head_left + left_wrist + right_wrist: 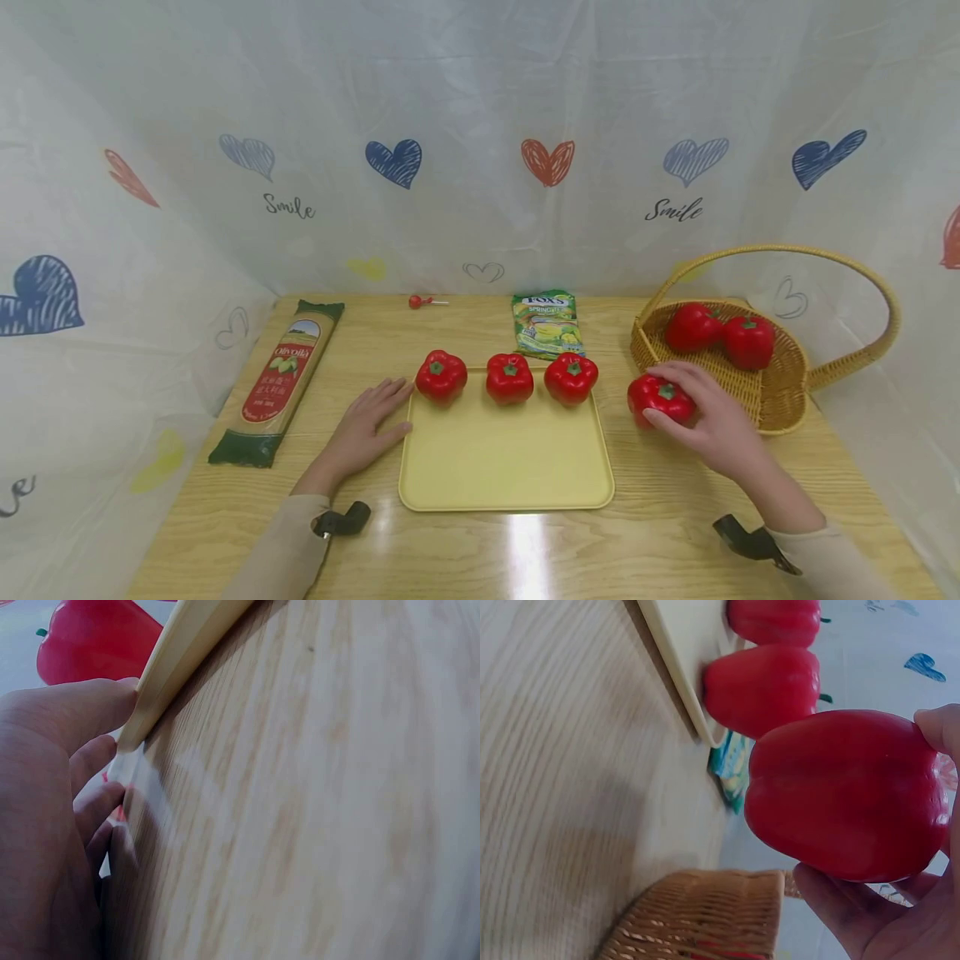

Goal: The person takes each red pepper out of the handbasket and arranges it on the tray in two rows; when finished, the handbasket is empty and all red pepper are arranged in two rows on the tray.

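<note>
My right hand [701, 417] grips a red bell pepper [847, 795] between thumb and fingers, in the air just left of the wicker basket [795, 408]. Two more red bell peppers [748, 342] lie inside that basket. Along the far edge of the yellow tray [506, 467] stand a left pepper [441, 377], a middle pepper [510, 379] and a right pepper [572, 379], green stems up. At the tray's left edge my left hand [367, 429] rests with fingers extended, its thumb touching the rim in the left wrist view.
A long pasta packet [281, 383] lies on the wooden table [450, 554] at the left. Behind the tray are a green candy bag [547, 323] and a red lollipop [416, 302]. The basket's tall handle [787, 248] arches up at the right. A printed white curtain [465, 225] closes off the back.
</note>
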Motion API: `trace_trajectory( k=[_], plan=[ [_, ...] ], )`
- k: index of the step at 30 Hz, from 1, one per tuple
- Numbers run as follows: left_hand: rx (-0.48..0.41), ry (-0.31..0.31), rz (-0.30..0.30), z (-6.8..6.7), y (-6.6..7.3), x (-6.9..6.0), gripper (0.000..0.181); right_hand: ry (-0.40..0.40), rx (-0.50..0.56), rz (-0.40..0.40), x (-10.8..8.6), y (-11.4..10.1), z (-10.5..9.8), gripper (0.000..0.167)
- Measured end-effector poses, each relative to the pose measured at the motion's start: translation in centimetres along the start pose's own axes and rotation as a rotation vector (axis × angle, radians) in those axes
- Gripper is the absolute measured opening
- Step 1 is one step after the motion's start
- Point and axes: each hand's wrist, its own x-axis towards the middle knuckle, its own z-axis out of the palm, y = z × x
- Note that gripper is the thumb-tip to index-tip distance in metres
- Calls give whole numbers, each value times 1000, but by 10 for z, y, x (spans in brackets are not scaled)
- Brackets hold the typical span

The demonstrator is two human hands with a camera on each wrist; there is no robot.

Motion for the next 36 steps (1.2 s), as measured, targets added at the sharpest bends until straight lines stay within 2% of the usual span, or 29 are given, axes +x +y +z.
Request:
trace_trajectory(
  k=[29, 36],
  plan=[
    [2, 2, 7, 0, -1, 0, 65, -85, 92, -30, -2, -22, 36, 53],
    [7, 24, 26, 1, 0, 1, 63, -108, 106, -27, 0, -29, 41, 53]
  ],
)
